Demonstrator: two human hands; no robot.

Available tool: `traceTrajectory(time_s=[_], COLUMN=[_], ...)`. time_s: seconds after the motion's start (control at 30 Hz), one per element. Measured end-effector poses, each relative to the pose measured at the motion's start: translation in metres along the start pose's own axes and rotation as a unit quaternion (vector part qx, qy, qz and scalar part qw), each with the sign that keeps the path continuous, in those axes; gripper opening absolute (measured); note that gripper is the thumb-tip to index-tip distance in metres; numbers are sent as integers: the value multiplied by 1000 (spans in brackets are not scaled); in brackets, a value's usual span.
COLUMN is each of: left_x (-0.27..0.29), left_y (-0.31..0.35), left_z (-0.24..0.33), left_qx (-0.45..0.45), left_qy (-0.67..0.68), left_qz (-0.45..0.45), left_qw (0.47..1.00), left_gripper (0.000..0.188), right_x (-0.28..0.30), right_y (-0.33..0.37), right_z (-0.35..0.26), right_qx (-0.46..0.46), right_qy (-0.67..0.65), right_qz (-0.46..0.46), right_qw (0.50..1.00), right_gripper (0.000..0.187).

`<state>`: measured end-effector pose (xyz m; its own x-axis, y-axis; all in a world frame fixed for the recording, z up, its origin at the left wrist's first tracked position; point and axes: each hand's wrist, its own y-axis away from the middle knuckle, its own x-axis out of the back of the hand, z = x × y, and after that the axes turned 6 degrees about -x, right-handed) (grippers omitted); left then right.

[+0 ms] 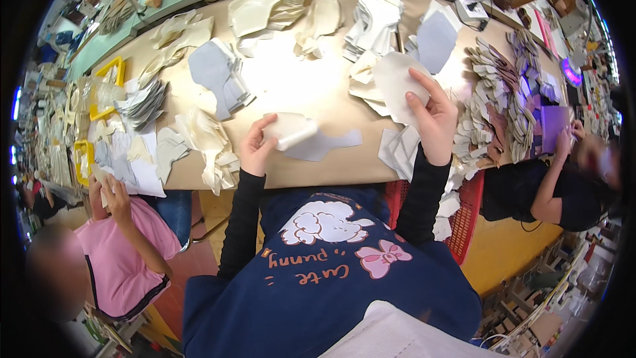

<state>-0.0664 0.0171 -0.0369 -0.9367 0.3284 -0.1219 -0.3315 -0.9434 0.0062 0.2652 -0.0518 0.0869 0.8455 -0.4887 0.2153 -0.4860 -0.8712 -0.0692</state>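
Note:
My left hand [256, 144] pinches a cream, curled leather-like piece [291, 131] between thumb and fingers, just over the table's near edge. Beneath it a flat grey cut piece [326, 145] lies on the brown table [298, 171]. Raised to the right, my right hand [435, 118] grips a broad off-white cut piece [395, 86] with a rounded outline. That piece partly covers a cream stack [366, 83] behind it. A grey pile of small pieces [399, 150] sits below my right hand.
Stacks of white pieces [373, 16], cream pieces [265, 6] and grey-blue pieces [215, 73] line the table's far side. Many bundles [487, 86] crowd the right. A red crate [465, 215] stands by my right arm. Co-workers sit left [129, 245] and right [530, 192].

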Motion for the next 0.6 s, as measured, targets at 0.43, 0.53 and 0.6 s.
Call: traceTrajectory(time_s=[0.43, 0.53, 0.6], left_x=[5, 11, 14], left_y=[34, 37, 37], left_z=[-34, -29, -22], left_qx=[-8, -12, -2], left_qy=[35, 95, 96], left_qz=[-1, 12, 23], left_qw=[999, 995, 995], left_gripper=[47, 46, 46], right_x=[-146, -181, -207], right_y=[-71, -99, -108], right_z=[4, 30, 45], right_qx=[76, 72, 73], right_qy=[55, 111, 139], right_qz=[-171, -222, -247], right_qw=[981, 966, 956], right_gripper=[42, 44, 44])
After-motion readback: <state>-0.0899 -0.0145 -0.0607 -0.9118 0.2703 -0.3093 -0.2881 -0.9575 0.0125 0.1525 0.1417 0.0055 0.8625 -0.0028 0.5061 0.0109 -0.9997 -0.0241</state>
